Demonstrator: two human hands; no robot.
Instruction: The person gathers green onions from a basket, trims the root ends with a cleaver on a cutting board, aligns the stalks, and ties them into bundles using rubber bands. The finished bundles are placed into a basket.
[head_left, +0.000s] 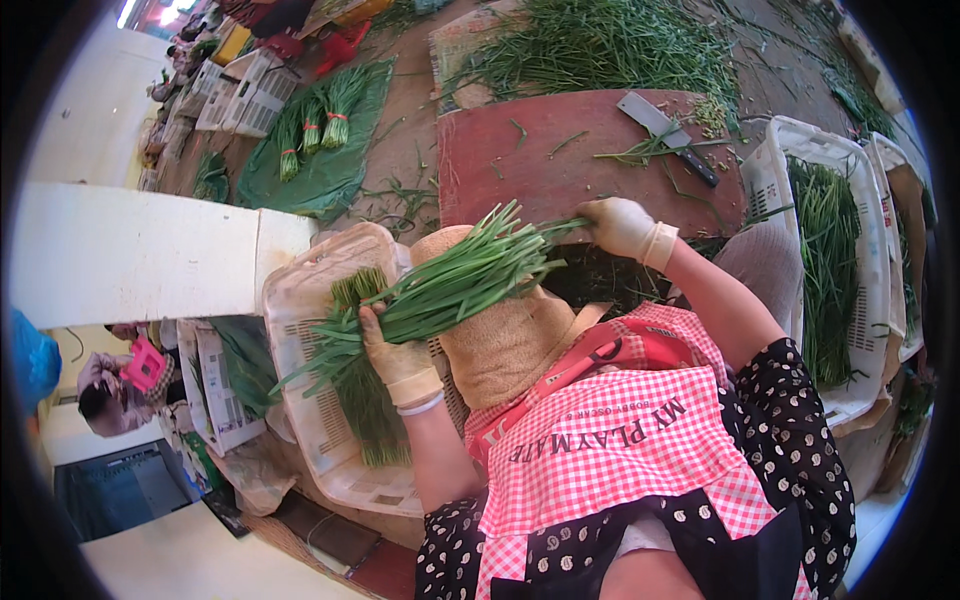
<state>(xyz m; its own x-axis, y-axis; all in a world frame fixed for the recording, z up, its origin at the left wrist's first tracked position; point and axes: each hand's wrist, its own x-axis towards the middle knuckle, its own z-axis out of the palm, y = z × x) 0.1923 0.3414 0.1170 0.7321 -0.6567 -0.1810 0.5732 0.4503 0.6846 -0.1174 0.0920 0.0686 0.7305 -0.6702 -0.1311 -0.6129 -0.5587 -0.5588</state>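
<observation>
My gloved left hand grips the leafy end of a loose bunch of long green chives. The bunch slants across the towel-covered lap, its pale cut ends up and to the right. With its fingertips, my gloved right hand pinches a few thin strands beside those ends. Below my left hand, a white plastic crate holds tied bundles of chives; the hand and bunch hide part of them. Ahead lies a red board with a cleaver and loose leaf scraps on it.
A large heap of chives lies beyond the board. Several banded bundles rest on a green sheet at far left. To the right stands another white crate of chives. A white wall edge juts in at left; people are behind it.
</observation>
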